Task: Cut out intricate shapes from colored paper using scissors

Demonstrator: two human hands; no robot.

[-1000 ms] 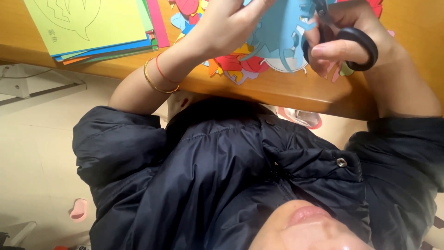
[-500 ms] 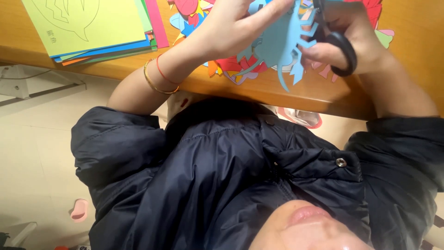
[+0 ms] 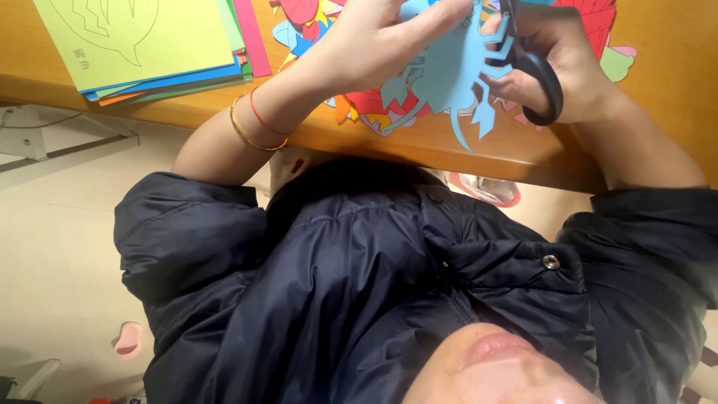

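Blue paper cutout (image 3: 449, 71), spiky with thin legs, sits up between your two hands above the bench (image 3: 419, 146) edge. Your left hand (image 3: 366, 52) is pinching it along the top, fingers closed on the sheet. Your right hand (image 3: 557, 63) is clenched through the black loops of the scissors (image 3: 540, 78), blades pointing up into the paper's right side.

Tips for the cut in hand, my read only:
- Keep the left pinch close to the cut line so the thin legs don't flop or tear.
- Turn the paper with the left hand, not the scissors. Short snips on the tight inside corners.
- Watch the long tail spike hanging low over the bench edge; it looks easy to snag.
- Keep left fingertips out of the blade path, they sit near it.

On the bench: stack of coloured sheets (image 3: 149, 45) far left, yellow-green one on top with a printed outline; loose pile of red, orange and blue cutouts and scraps (image 3: 374, 105) under your hands. Gold bangle and red cord (image 3: 250, 123) on your left wrist.

Can't make out:
- Blade tips: cut off at the top of the frame, so open or closed blades is unknown.
- Top of the blue shape and part of the left fingers, also cropped.
- Exact cut line, hidden behind the right hand.
- Scraps under the bench edge, mostly blocked by your dark jacket (image 3: 374, 299).
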